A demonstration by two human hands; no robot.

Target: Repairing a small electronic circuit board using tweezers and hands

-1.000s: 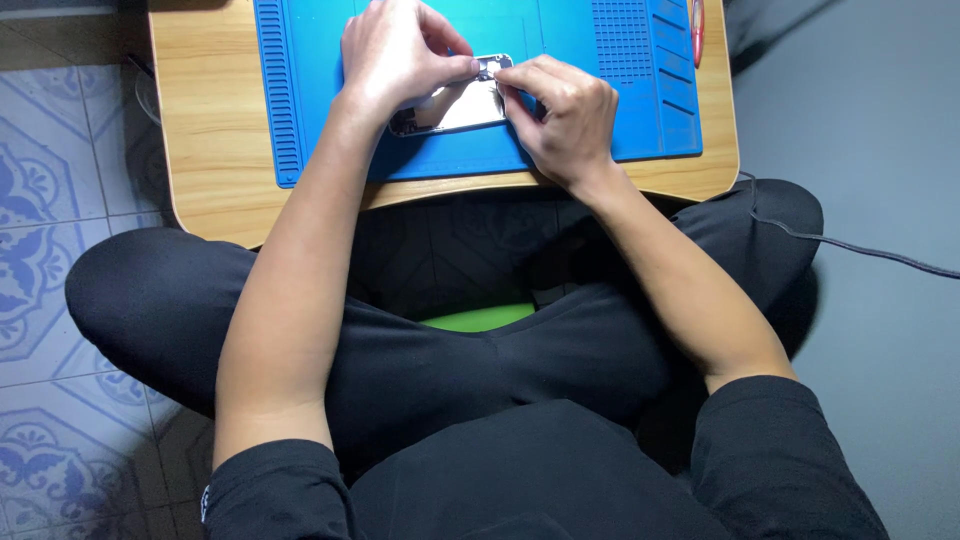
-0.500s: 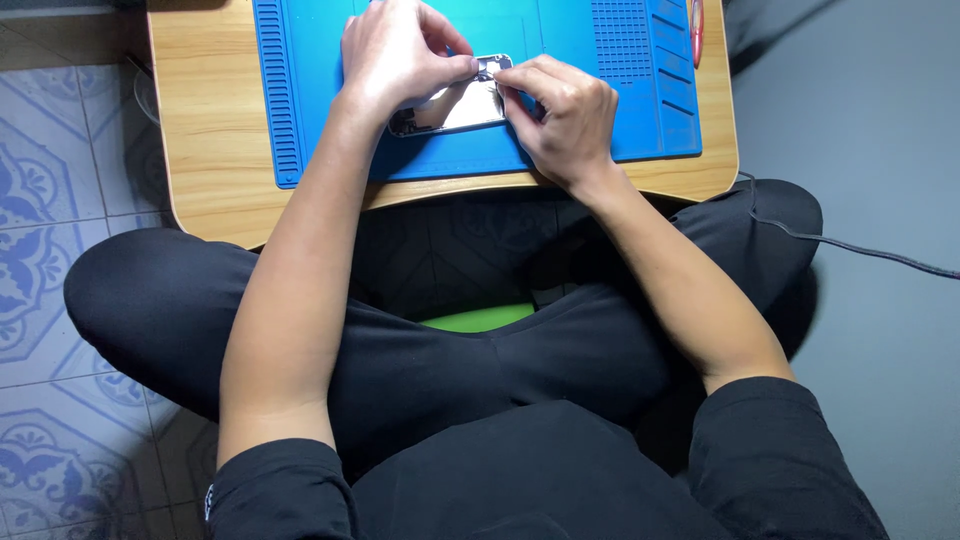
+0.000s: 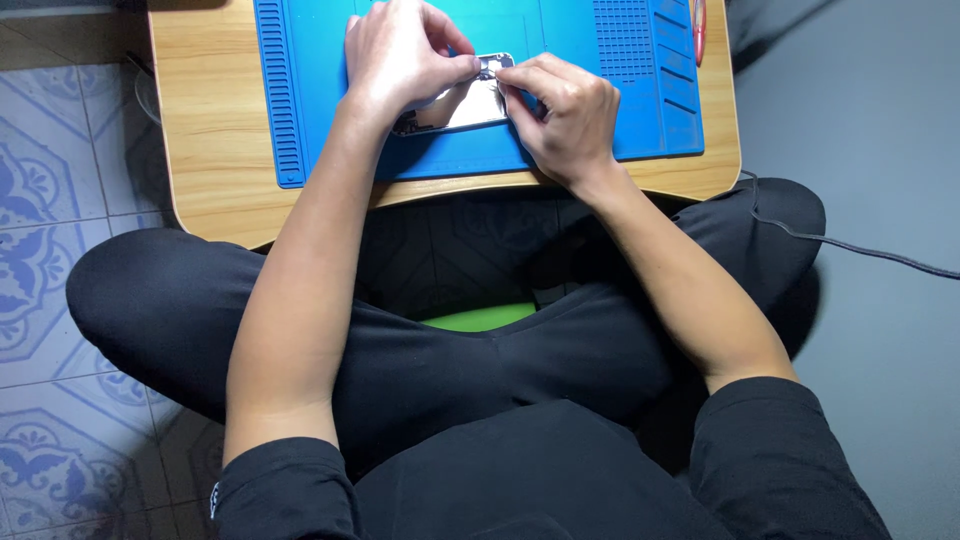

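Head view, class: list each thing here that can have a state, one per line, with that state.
Left hand: resting on the flat device, fingertips pinching at its top edge.
Right hand: fingers curled, pinching at the same edge.
Flat device: lying flat on the mat, shiny inner side up, partly covered.
Blue mat: spread flat on the table.
Wooden table: standing over the crossed legs.
Cable: lying loose on the floor.

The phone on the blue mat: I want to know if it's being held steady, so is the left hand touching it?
Touching. The head view shows the left hand lying over the phone, its fingers pressed on the top edge.
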